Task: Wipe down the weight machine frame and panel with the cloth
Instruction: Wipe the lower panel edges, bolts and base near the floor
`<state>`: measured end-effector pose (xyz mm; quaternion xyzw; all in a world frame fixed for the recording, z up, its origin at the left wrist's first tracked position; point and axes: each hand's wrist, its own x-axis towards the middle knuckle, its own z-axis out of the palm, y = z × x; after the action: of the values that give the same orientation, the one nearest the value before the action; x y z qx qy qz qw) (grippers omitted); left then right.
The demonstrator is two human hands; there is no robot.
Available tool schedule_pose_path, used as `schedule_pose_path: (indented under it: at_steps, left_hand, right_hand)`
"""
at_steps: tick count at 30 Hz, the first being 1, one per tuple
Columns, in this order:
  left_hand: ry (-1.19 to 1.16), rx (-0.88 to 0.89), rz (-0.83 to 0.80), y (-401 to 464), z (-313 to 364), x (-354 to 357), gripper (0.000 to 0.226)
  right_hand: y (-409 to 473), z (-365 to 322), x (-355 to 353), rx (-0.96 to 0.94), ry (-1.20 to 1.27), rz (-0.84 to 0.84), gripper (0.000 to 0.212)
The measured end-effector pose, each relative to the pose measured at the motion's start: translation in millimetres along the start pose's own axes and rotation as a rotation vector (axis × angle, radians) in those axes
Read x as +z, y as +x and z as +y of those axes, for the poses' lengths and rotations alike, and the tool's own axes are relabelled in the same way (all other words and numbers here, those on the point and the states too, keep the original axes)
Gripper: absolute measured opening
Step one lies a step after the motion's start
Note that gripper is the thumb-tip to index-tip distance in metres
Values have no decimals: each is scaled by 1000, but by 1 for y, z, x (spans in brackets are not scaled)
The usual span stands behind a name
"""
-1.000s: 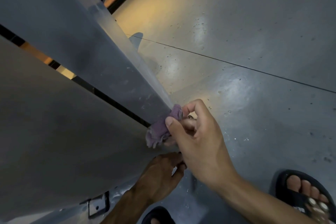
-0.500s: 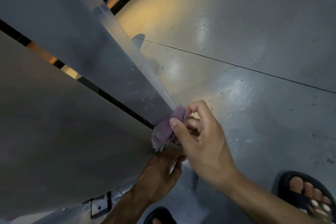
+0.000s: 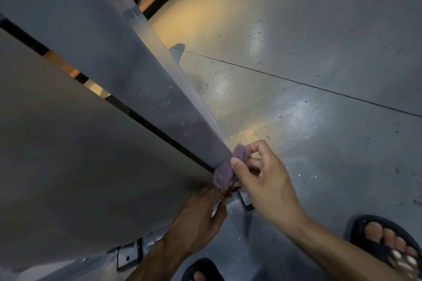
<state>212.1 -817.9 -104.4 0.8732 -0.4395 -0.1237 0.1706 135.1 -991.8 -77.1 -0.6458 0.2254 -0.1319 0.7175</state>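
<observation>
Down at the foot of the weight machine, the right hand [image 3: 266,186] pinches a purple cloth [image 3: 226,172] between thumb and curled fingers, pressing it against the lower end of the grey frame post [image 3: 141,84]. That cloth is bunched, frayed at its lower edge, and sits right where the post meets the floor [image 3: 319,57]. Just below it, the left hand [image 3: 198,219] reaches in at the bottom corner of the big flat panel [image 3: 68,155], fingers curled inward, though what they hold, if anything, I cannot tell. A dark gap runs between panel and post. Dust specks dot the post's lower face. Near the bottom edge, a small metal bracket [image 3: 127,255] sits under the panel, and a sandalled foot [image 3: 388,244] stands on the glossy grey floor at right.
</observation>
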Motion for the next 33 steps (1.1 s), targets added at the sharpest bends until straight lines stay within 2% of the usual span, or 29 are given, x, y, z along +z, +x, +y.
schedule_pose_path:
  at_steps: [3,7,14,19,22,26,30,33]
  left_hand:
    - [30,33,0,-3,5,-7,38]
    - [226,162,-13,-9,15,-19,48]
    - [571,307,18,-30,25,-77,53]
    - [756,340,145,-37,45,-132,57]
    - [811,332,142,-44,50,-155,67]
    - [846,351,12,-45,60,-174,74]
    - [802,352,-63,-51,74,-195,66]
    - [788,327,-53,-61,84,-210,58]
  right_hand:
    - [1,2,0,25,-13,23,18]
    - [2,-12,0,-20,6,11,17]
    - [4,-8,-11,84,15,80,18]
    - [-1,-5,-10,137,-13,30,15]
    - [-2,-10,-11,156,-49,11,14]
    - [-1,-24,-14,146,-186,-26,18]
    - [-1,-59,-18,223,-233,-92,21]
    - [-10,-111,-34,293,-283,-262,26]
